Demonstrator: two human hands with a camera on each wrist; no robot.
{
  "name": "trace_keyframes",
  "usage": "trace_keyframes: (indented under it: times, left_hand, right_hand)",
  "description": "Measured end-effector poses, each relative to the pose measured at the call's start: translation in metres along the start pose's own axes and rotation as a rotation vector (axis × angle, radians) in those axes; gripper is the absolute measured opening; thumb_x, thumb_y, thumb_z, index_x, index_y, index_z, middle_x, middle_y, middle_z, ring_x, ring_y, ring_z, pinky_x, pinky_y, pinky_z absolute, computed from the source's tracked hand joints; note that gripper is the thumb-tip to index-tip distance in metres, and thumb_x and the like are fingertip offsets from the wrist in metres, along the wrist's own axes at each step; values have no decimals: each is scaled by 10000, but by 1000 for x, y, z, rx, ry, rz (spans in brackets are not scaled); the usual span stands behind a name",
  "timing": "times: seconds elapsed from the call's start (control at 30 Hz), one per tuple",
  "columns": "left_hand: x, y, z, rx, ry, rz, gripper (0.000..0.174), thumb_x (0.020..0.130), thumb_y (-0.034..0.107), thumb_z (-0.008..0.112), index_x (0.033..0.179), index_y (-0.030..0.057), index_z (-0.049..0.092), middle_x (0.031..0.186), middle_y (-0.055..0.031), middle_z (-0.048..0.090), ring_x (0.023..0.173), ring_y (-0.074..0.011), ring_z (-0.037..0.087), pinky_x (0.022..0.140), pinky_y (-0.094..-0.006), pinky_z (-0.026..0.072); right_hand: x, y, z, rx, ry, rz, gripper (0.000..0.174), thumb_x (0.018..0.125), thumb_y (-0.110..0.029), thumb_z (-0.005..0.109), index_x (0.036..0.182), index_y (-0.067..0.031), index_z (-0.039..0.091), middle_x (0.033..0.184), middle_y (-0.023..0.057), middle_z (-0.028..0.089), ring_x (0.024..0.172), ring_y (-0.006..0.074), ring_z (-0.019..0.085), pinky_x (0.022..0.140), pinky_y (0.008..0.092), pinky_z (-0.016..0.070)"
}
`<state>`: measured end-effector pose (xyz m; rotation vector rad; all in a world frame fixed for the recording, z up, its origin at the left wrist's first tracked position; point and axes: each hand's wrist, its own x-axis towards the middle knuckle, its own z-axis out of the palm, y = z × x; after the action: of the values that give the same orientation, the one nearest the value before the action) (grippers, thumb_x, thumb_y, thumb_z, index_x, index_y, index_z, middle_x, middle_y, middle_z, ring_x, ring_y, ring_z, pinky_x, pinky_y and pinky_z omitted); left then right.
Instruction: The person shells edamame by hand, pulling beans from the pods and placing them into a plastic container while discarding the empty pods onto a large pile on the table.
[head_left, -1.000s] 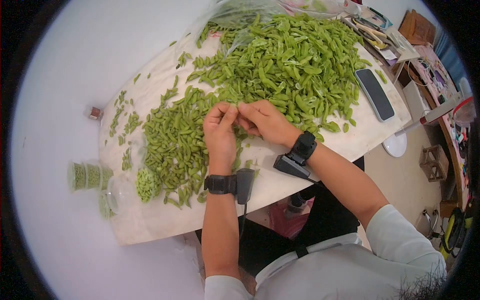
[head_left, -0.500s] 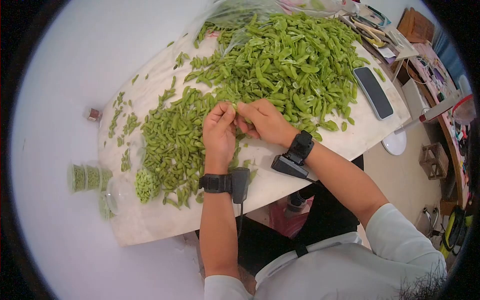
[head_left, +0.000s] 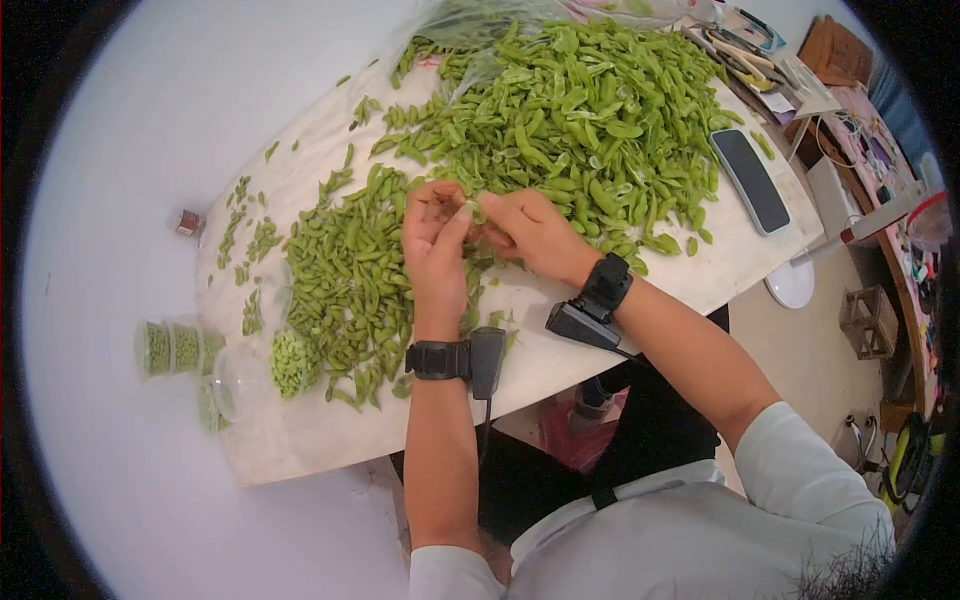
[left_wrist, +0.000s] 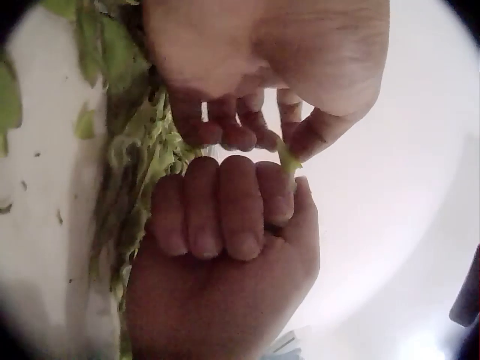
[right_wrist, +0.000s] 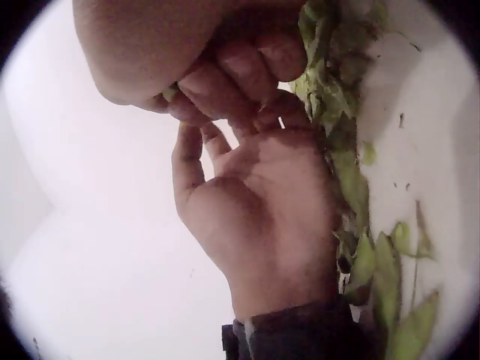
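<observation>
Over the pods, the left hand (head_left: 437,245) and right hand (head_left: 537,237) meet at the fingertips. In the left wrist view a small green pod (left_wrist: 289,156) sits between the left hand's (left_wrist: 322,52) thumb and a finger, its other fingers loosely bent. The pod's lower end reaches the curled fingers and thumb of the right hand (left_wrist: 225,247). A bit of green (right_wrist: 171,92) shows at the right hand's (right_wrist: 165,45) thumb in the right wrist view, with the left hand (right_wrist: 270,217) below. A big heap of pods (head_left: 600,130) lies beyond; a smaller pile (head_left: 355,270) is left of the hands.
Shelled beans (head_left: 293,365) lie near the table's (head_left: 300,450) left side. Lidded tubs of beans (head_left: 172,348) stand beside them. A phone (head_left: 750,180) lies at the right, and a clear plastic bag (head_left: 470,25) is at the back. Scattered pods (head_left: 235,220) lie far left.
Both hands have moved slightly away from the body. The left hand's fingers have spread and loosened from their tighter curl, and its fingertips stand a little farther from the right hand's.
</observation>
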<state>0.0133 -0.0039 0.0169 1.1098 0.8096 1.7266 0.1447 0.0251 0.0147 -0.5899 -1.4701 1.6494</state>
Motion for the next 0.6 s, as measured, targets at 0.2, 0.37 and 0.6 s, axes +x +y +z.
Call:
trace_keyframes:
  times: [0.2,0.37,0.6]
  left_hand:
    - [0,4,-12,586,-142,136,159,830,38,635,968,-26,593,995,-51,567,873,-108,532,803,-247,434]
    - [-4,9,-8,361,-128,-39,143,849,67,625,962,-20,607,923,-37,591,799,-92,535,730,-228,443]
    - [-4,11,-2,473,-66,-105,148,922,138,532,926,-1,583,785,-19,565,663,-58,491,578,-196,395]
  right_hand:
    - [2,1,-6,-84,90,19,492,940,-332,431,549,-34,416,493,-19,379,460,89,327,444,276,287]
    - [2,-1,-8,-9,10,46,483,931,-332,443,554,-31,425,498,-17,394,457,86,334,440,272,286]
    - [-1,-5,-2,-29,-15,39,473,929,-317,451,559,-25,421,514,-13,399,481,79,347,453,261,305]
